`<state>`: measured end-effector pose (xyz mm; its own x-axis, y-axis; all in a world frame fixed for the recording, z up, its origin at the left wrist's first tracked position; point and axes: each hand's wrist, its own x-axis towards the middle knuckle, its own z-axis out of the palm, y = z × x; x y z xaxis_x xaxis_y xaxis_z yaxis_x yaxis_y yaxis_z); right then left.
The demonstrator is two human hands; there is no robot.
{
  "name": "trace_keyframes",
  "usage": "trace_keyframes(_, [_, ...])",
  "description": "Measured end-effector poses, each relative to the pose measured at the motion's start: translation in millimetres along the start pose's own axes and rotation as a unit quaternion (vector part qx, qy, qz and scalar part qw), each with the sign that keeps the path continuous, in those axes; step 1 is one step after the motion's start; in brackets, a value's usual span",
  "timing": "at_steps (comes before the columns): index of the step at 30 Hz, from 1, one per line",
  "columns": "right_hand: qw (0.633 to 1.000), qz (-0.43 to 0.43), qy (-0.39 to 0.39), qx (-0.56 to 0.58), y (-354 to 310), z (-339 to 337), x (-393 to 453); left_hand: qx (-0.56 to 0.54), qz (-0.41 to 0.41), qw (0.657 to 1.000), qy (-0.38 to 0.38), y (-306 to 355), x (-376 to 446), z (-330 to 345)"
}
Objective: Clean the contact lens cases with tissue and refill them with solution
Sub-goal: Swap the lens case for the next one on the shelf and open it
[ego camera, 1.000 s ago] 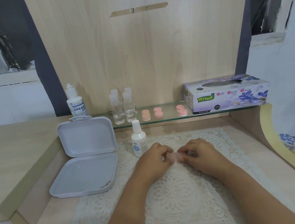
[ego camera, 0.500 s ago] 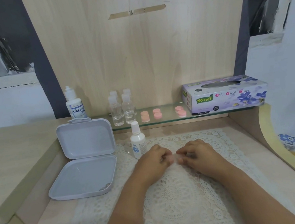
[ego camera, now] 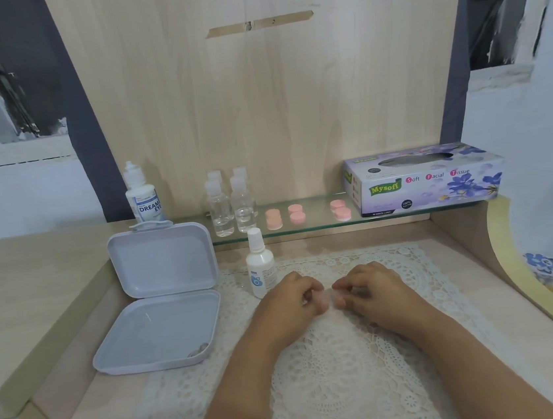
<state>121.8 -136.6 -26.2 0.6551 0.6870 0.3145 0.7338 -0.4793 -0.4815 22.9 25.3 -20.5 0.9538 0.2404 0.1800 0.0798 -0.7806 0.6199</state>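
Note:
My left hand (ego camera: 289, 307) and my right hand (ego camera: 371, 295) meet over the lace mat (ego camera: 338, 367), fingers curled. Between their fingertips they pinch a small pale piece (ego camera: 327, 296); it is mostly hidden, so I cannot tell whether it is a lens case or tissue. Three pink lens cases (ego camera: 273, 219) (ego camera: 297, 214) (ego camera: 340, 209) lie on the glass shelf (ego camera: 315, 228). The purple tissue box (ego camera: 423, 178) stands at the shelf's right end. A small white solution bottle (ego camera: 260, 266) stands upright just left of my left hand.
An open white hinged box (ego camera: 160, 291) sits at the left, lid up, with a small item in its front corner. Several clear small bottles (ego camera: 231, 204) and a larger capped solution bottle (ego camera: 142, 197) stand at the back left. A raised wooden ledge (ego camera: 30, 299) borders the left side.
My fingertips have drawn slightly apart and the pale piece between them shows less. The camera has tilted a little; nothing else moved.

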Motion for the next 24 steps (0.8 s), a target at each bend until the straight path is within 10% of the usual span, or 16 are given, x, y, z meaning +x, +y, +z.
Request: trace_keyframes(24, [1.000,-0.003,0.003,0.008,2.0,0.2,-0.7,-0.033,0.002,0.999,-0.009,-1.8,-1.4,-2.4])
